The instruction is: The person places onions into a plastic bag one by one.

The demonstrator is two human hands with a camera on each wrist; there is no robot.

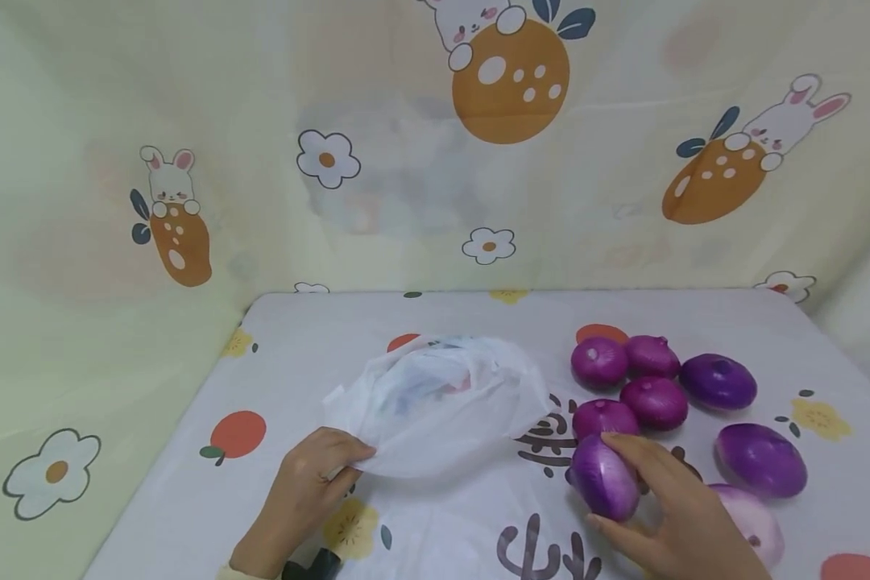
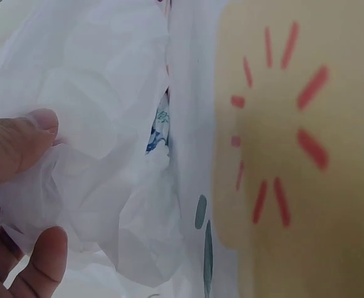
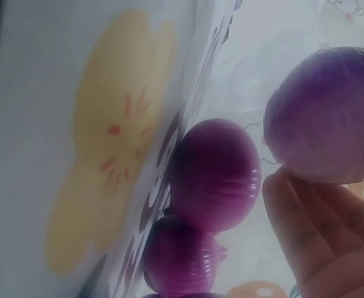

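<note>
Left hand (image 1: 312, 475): fingers pinch the near left edge of a thin white bag (image 1: 449, 439), slack on the surface (image 1: 254, 507). What the bag contains, cannot tell.

Right hand (image 1: 685, 515): fingers and thumb grasp a purple onion (image 1: 603, 479), right of the bag, near side of the loose onions (image 1: 654, 403). It looks lifted.

Risks, as judged:
- Held onion is round and glossy; a loosened or uneven grip could let it slip and roll among the others.
- Bag wall is limp. Should the left fingers slacken, the edge may fold over and the onion snag on it, shoving the bag leftward. A hard tug could tear it.
- Pale onion (image 1: 756, 528) sits partly hidden by the right hand; contact, cannot tell. A careless wrist might knock it rolling, nothing visible chocking it.
</note>
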